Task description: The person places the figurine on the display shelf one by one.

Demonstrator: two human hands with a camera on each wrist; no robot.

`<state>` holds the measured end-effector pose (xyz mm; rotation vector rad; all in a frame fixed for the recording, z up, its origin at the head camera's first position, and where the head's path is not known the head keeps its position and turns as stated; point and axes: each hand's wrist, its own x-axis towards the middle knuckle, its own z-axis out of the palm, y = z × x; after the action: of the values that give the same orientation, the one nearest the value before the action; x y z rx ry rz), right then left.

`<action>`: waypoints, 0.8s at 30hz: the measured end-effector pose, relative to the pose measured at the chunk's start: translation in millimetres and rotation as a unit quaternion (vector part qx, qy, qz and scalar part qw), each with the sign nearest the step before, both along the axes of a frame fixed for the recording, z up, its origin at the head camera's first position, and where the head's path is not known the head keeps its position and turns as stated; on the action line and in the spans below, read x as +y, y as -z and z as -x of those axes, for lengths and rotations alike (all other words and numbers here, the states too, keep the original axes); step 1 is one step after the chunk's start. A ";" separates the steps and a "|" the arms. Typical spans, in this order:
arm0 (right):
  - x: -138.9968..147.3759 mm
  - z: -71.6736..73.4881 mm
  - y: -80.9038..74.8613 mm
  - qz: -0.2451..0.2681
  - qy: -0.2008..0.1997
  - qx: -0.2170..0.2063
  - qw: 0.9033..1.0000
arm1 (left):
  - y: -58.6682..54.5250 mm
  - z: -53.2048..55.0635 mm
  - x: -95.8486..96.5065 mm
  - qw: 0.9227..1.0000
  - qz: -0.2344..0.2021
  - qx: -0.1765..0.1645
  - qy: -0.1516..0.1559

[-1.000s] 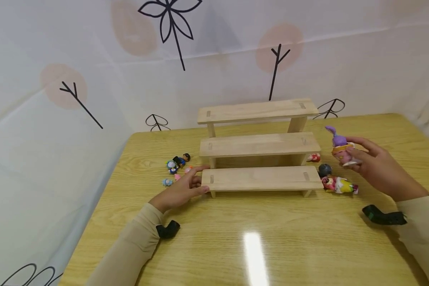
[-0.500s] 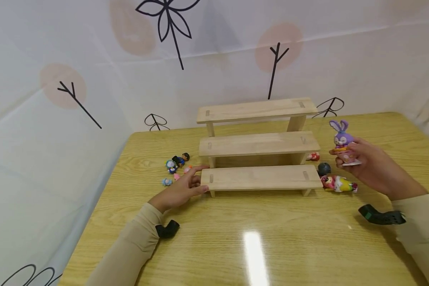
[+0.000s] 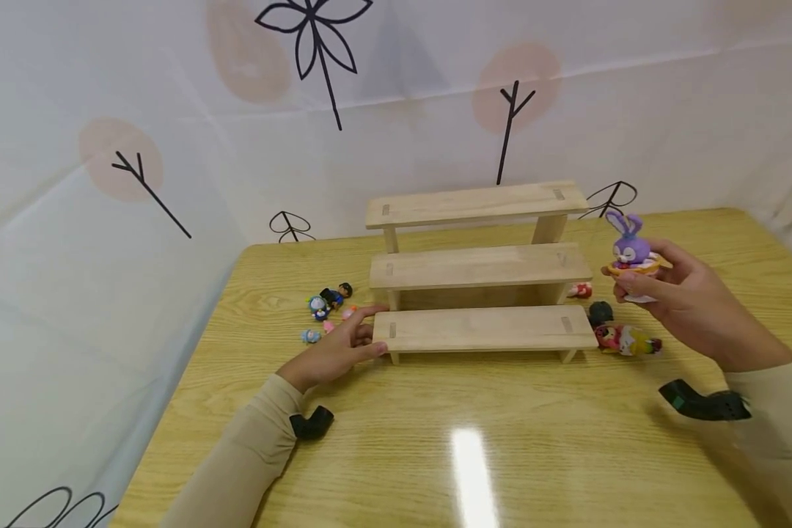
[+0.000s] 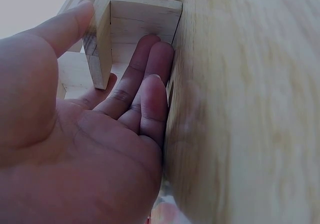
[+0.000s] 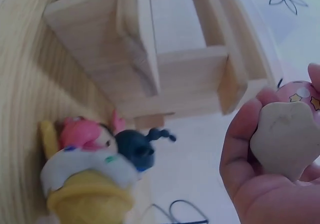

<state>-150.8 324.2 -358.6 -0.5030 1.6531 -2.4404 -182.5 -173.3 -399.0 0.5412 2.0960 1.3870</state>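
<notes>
The left hand [image 3: 333, 350], fingers part-spread, grips the wooden stand [image 3: 480, 267] at its lowest step; farther off, the right hand [image 3: 696, 312] has its fingers curled round a purple rabbit figurine [image 3: 631, 251], above the worktop [image 3: 534, 433] beside the stand

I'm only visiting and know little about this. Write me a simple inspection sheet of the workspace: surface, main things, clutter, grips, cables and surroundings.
Surface: wood-grain table, with a bright glare streak near the front.
Job's things: three-tier wooden shelf standing on the table; purple rabbit figure, upright, off the table.
Clutter: small figures left of the shelf; at its right end, a pink-and-yellow figure lying beside a dark figure.
Grips: left hand holds the lowest step's left end; right hand holds the rabbit.
Cables: nothing seen.
Surroundings: white cloth with plant drawings behind the table.
</notes>
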 end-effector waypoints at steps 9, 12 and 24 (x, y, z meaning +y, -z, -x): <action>-16.4 -4.8 -18.4 -0.154 0.100 0.015 0.983 | 0.2 0.0 -0.2 1.000 -0.002 -0.005 -0.001; -20.4 -4.6 -24.5 -0.255 0.145 0.016 0.956 | -0.1 -0.5 -0.4 1.000 -0.003 -0.002 0.003; -47.1 -0.5 -37.7 -0.222 0.162 0.044 0.960 | 0.2 -0.1 -0.6 1.000 -0.006 0.014 0.006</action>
<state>-150.2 277.1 -320.9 -0.2947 2.3988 -2.1489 -182.4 -173.9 -399.2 0.5800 2.1033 1.3944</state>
